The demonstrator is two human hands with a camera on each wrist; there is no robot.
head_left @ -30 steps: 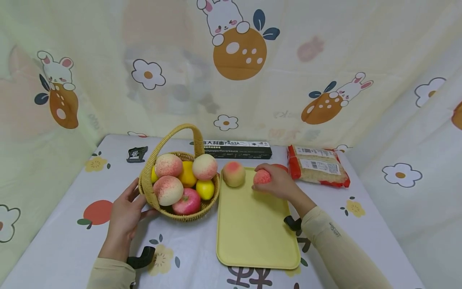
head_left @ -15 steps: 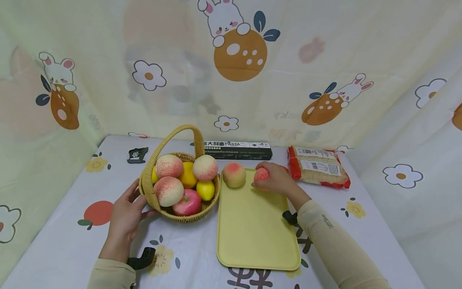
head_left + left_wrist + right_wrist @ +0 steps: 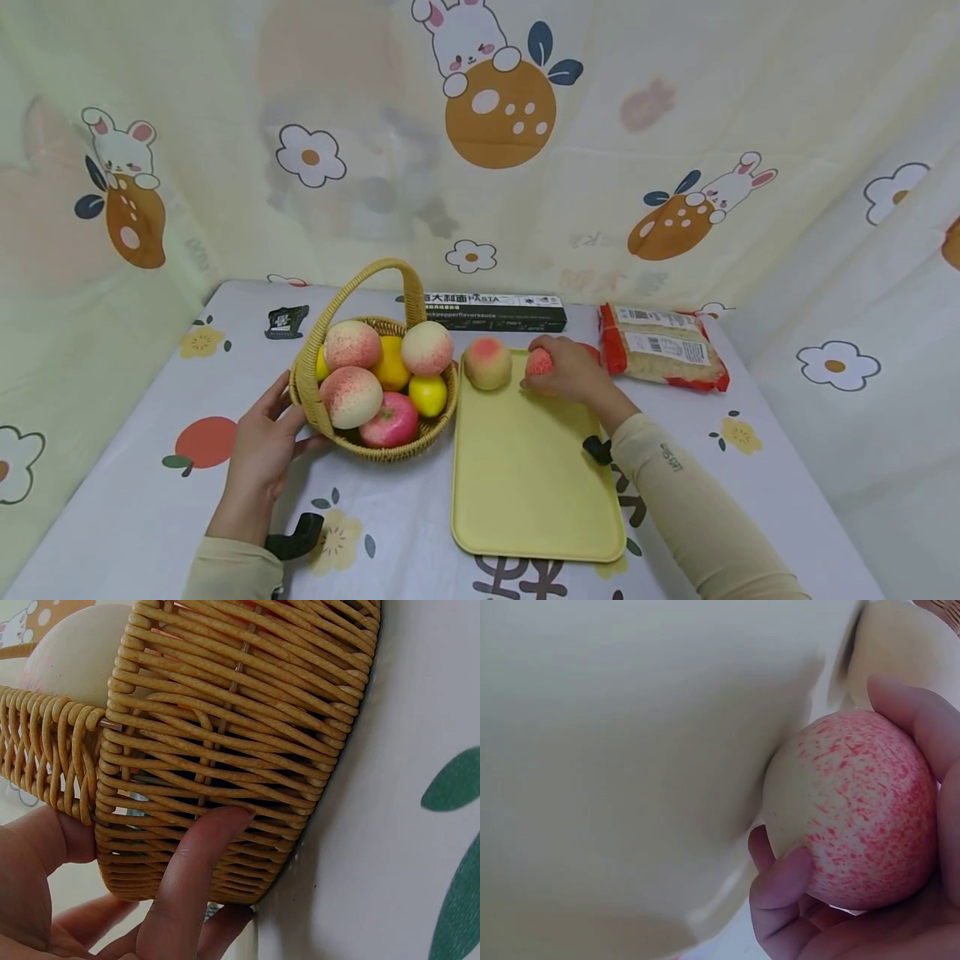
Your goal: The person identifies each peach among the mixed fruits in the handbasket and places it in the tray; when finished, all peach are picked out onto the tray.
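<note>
A wicker basket [image 3: 386, 452] with an arched handle holds peaches [image 3: 350, 397], a pink apple [image 3: 389, 420] and yellow fruit [image 3: 427, 396]. My left hand [image 3: 258, 450] grips its left side beside the handle's foot; in the left wrist view the thumb [image 3: 187, 877] lies along the woven wall. At the far end of a yellow tray [image 3: 536, 483], my right hand [image 3: 570, 372] holds a white peach with red speckles [image 3: 855, 810], fingers and thumb curled round it, close over the tray. Another peach [image 3: 487, 363] sits at the tray's far left corner, near the basket.
Behind the basket and tray lies a black pasta box [image 3: 495, 312]. A clear packet with red ends [image 3: 663, 347] is at the back right. One small black packet [image 3: 286, 322] lies at the back left. A printed curtain [image 3: 375, 208] hangs behind the table.
My right hand, with the speckled peach in it, has shifted slightly left over the tray. The left hand and the basket stay in place.
</note>
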